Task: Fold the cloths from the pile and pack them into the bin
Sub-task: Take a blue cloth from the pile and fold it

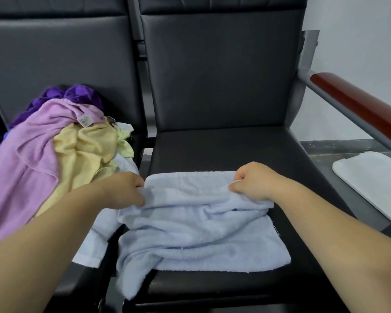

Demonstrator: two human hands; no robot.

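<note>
On seat [215, 150], blue cloth [196, 233], crosswise

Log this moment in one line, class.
fold in progress | left hand grips light blue towel | right hand grips it | cloth pile beside, unfolded

Kind of place: a waiting area or office lobby, judging by the seating.
Seating: two black padded leatherette chairs [224, 71] with high backs, standing side by side and linked in a row like bench seating.
Frame: grey painted metal frame [312, 64] at the right end of the row.
Armrest: reddish-brown polished wooden armrest [359, 107] fixed on that frame.
Wall: plain pale grey-white wall [359, 30] behind the chairs.
Floor: dark speckled stone-like floor [336, 146] to the right.
Beside the row: flat white plastic panel with rounded corners [370, 181], lying low beyond the armrest.
On the seats: a crumpled pile of purple, lilac and yellow terry cloths [61, 141] and a pale blue terry towel [201, 233].
</note>
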